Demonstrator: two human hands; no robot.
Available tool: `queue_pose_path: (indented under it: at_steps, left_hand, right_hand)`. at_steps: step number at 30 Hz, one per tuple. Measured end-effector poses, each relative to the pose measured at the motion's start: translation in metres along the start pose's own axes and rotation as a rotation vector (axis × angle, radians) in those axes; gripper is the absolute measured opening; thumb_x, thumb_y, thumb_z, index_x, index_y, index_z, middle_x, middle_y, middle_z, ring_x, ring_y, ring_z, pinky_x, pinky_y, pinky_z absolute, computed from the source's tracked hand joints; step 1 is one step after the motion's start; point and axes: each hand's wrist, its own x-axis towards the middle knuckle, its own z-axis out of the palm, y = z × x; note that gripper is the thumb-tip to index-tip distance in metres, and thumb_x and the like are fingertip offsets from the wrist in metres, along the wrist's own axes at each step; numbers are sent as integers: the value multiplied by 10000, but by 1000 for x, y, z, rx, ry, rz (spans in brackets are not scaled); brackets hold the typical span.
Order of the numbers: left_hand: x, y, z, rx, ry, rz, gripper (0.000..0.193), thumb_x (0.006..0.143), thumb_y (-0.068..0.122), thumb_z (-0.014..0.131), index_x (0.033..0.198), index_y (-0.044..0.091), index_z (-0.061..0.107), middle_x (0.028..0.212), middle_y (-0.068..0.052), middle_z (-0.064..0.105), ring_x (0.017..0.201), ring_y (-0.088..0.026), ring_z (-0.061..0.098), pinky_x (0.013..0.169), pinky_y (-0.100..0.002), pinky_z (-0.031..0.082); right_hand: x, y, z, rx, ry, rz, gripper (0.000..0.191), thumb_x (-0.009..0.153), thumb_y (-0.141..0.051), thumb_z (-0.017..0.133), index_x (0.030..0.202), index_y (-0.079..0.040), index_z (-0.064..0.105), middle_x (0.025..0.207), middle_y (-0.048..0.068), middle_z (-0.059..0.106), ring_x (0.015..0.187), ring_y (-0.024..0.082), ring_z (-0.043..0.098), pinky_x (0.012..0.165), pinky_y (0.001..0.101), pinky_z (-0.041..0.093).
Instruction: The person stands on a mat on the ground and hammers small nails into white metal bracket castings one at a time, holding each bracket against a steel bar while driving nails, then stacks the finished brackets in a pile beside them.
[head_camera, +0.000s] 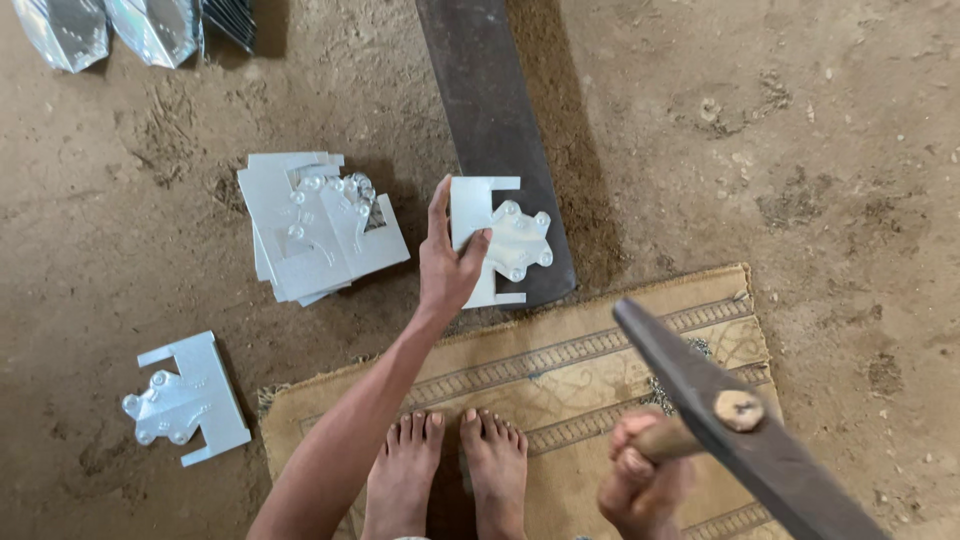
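My left hand (447, 262) grips the left edge of a shiny stamped sheet-metal piece (497, 240) and holds it flat on a long dark iron bar (490, 110) lying on the dirt floor. Raised close to the camera at the lower right is a hammer with a long dark iron head (730, 420). My right hand (640, 475) is closed around its wooden handle. My bare feet (450, 470) rest on a woven mat.
A stack of similar metal pieces (315, 225) lies left of the bar, and a single piece (185, 400) lies further left. Shiny metal items (110, 30) sit at the top left corner. The tan patterned mat (560, 370) covers the floor under me.
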Motion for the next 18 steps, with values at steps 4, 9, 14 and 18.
queue_pose_path:
  at_steps: [4, 9, 14, 18]
  left_hand:
    - [0, -1, -2, -20, -19, 78, 803, 986, 12, 656, 1639, 144, 209, 1404, -214, 623, 1168, -242, 690, 980, -374, 597]
    - [-1, -6, -3, 28, -24, 6, 786, 975, 42, 648, 1625, 153, 221, 1349, -193, 675, 1091, -233, 732, 896, -359, 625]
    - [-1, -10, -1, 63, -11, 63, 803, 980, 39, 662, 1632, 160, 209, 1351, -196, 672, 1121, -244, 722, 922, -371, 613]
    - [-1, -7, -2, 63, -9, -42, 811, 969, 57, 669, 1631, 177, 217, 1316, -174, 693, 1078, -223, 735, 894, -353, 613]
  right_hand:
    - [4, 21, 26, -284, -408, 321, 222, 1044, -295, 516, 1020, -86, 588, 617, 11, 565, 463, 149, 490, 432, 353, 432]
    - [10, 1, -4, -272, -29, 128, 327, 1004, -350, 537, 1033, -27, 583, 709, 45, 560, 540, 128, 522, 472, 312, 437]
    - [39, -39, -39, 485, 80, 346, 191, 994, -197, 699, 974, -14, 646, 776, 91, 636, 660, 165, 594, 585, 322, 476]
    - [36, -15, 25, 412, 407, -90, 223, 990, -216, 655, 1070, -72, 504, 882, 74, 641, 755, 214, 645, 690, 413, 550]
